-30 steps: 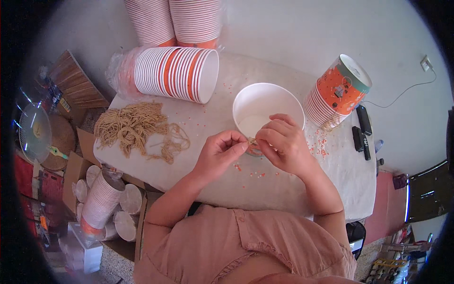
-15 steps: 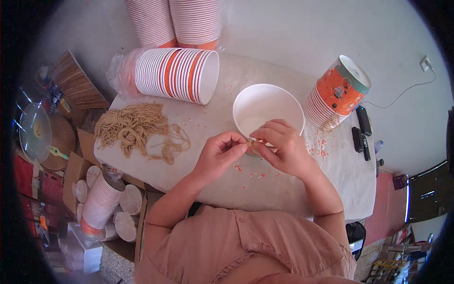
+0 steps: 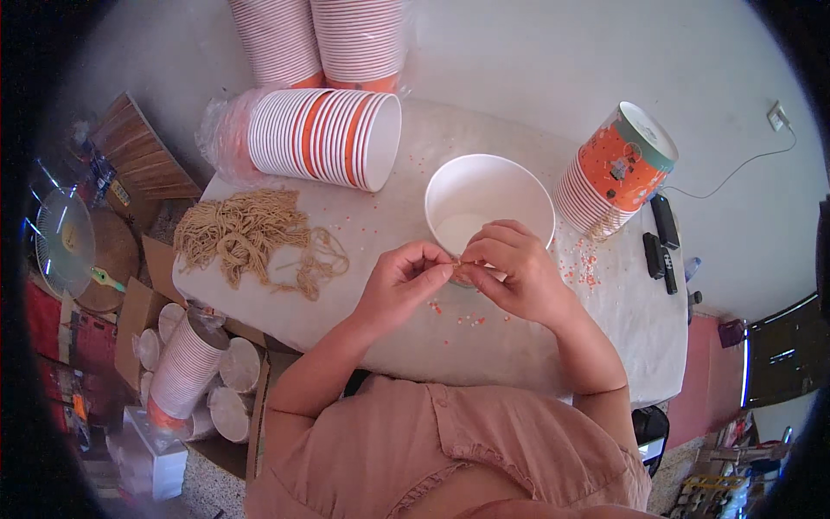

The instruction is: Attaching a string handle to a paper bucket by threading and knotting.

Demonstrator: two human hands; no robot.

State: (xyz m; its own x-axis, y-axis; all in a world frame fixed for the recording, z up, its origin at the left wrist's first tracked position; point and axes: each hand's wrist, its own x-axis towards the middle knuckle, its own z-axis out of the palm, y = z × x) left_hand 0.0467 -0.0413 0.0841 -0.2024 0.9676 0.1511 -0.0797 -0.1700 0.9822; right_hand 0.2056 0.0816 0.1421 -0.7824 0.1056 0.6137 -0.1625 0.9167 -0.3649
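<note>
My left hand (image 3: 403, 284) and my right hand (image 3: 524, 275) meet at the near rim of a white paper bucket (image 3: 489, 177). Each has thumb and forefinger closed in a pinch on a short bit of tan string (image 3: 456, 262) between them. The bucket stands with its mouth tilted up, showing its white inside; my fingers hide part of its near side. To the left lies a bundle of tan string (image 3: 238, 227), with a loose tangle of strands (image 3: 316, 264) beside it.
A stack of paper buckets (image 3: 324, 138) lies on its side behind the string. At right, an upside-down bucket stack (image 3: 616, 169) stands near black objects (image 3: 661, 246). Orange and white bits (image 3: 586, 266) litter the table. A cardboard box (image 3: 220, 454) holds more buckets at lower left.
The fingertips of my right hand have shifted slightly on the string, closer to the left ones. The buckets and the string bundle have stayed in place.
</note>
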